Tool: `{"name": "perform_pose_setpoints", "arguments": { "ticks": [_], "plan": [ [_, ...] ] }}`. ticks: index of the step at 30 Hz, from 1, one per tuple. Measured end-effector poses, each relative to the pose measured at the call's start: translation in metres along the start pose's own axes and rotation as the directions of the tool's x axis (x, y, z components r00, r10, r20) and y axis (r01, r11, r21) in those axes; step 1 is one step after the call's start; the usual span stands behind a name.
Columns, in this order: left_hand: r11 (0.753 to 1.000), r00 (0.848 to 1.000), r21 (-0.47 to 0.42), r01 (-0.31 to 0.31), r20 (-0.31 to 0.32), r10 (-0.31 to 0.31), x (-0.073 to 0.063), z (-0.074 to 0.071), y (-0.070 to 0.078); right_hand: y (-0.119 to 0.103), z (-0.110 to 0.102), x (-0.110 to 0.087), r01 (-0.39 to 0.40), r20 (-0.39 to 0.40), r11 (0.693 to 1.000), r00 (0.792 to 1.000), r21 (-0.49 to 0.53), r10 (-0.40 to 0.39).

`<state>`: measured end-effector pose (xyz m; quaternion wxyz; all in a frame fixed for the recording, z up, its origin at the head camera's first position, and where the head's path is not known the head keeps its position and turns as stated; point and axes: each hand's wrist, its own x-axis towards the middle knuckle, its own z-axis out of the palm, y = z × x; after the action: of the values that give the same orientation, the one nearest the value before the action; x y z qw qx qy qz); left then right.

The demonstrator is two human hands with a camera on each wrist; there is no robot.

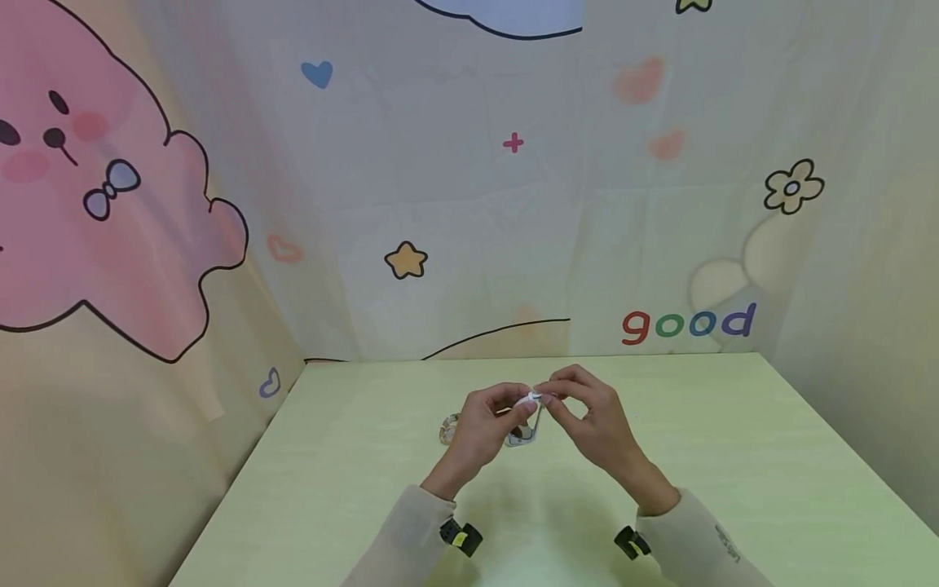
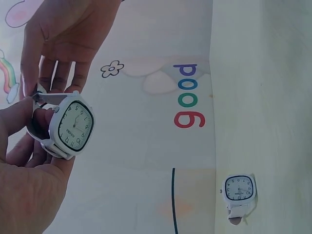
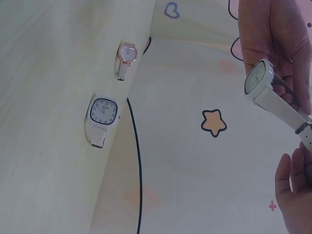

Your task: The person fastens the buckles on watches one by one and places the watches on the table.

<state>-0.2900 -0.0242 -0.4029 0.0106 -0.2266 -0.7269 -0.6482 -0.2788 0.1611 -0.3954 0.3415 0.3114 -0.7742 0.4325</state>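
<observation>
Both hands hold a white wristwatch point(image 2: 76, 126) with a squarish dial, up off the table. My left hand point(image 1: 480, 428) grips it, with fingers inside the strap loop and the thumb near the buckle end. With thumb and forefinger, my right hand point(image 1: 597, 420) pinches the strap point(image 3: 281, 108) near its buckle point(image 3: 303, 128). The strap's two ends meet between the hands, partly hidden by the fingertips. The dial faces away from me, towards the back wall.
Behind the hands on the pale green table point(image 1: 330, 489) lie a second white square watch point(image 3: 104, 112) and a small round watch point(image 3: 127, 52) with a rose-gold case. A printed cloth point(image 1: 455, 163) hangs at the table's back edge.
</observation>
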Motion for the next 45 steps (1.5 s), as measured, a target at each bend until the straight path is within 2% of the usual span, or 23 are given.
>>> {"name": "perform_pose_setpoints", "arguments": {
  "ticks": [8, 17, 23, 28, 34, 40, 45],
  "plan": [
    [1.000, 1.000, -0.027, 0.017, -0.001, -0.017, 0.0000, 0.0026, -0.0015, 0.0002, -0.0027, 0.0014, -0.036, -0.013, 0.999, 0.999, 0.019, 0.036],
    [1.000, 1.000, -0.015, 0.011, 0.000, -0.011, -0.0007, 0.0033, -0.0002, 0.0003, -0.0017, 0.0015, 0.022, -0.028, 1.000, 0.999, 0.014, -0.022],
    [1.000, 1.000, -0.014, 0.014, -0.005, -0.014, -0.0015, 0.0033, 0.0003, 0.0015, -0.0010, 0.0003, -0.024, 0.002, 1.000, 1.000, -0.003, 0.024],
    [0.999, 1.000, -0.033, 0.008, -0.018, -0.009, -0.0017, 0.0036, 0.0015, 0.0002, 0.0007, -0.0013, -0.078, -0.010, 0.997, 0.997, 0.027, 0.078],
    [0.999, 1.000, -0.030, -0.010, -0.017, 0.009, 0.0000, 0.0044, 0.0018, -0.0002, 0.0009, 0.0004, -0.044, -0.038, 0.997, 0.998, 0.060, 0.047],
    [1.000, 1.000, -0.021, -0.013, -0.024, 0.013, 0.0007, 0.0050, 0.0017, -0.0006, 0.0010, 0.0023, -0.008, -0.039, 1.000, 0.999, 0.022, 0.008],
    [1.000, 0.999, -0.026, -0.001, -0.033, 0.000, 0.0003, 0.0047, 0.0006, -0.0015, 0.0000, 0.0013, -0.054, -0.011, 0.999, 0.999, 0.001, 0.054]
  ]
}}
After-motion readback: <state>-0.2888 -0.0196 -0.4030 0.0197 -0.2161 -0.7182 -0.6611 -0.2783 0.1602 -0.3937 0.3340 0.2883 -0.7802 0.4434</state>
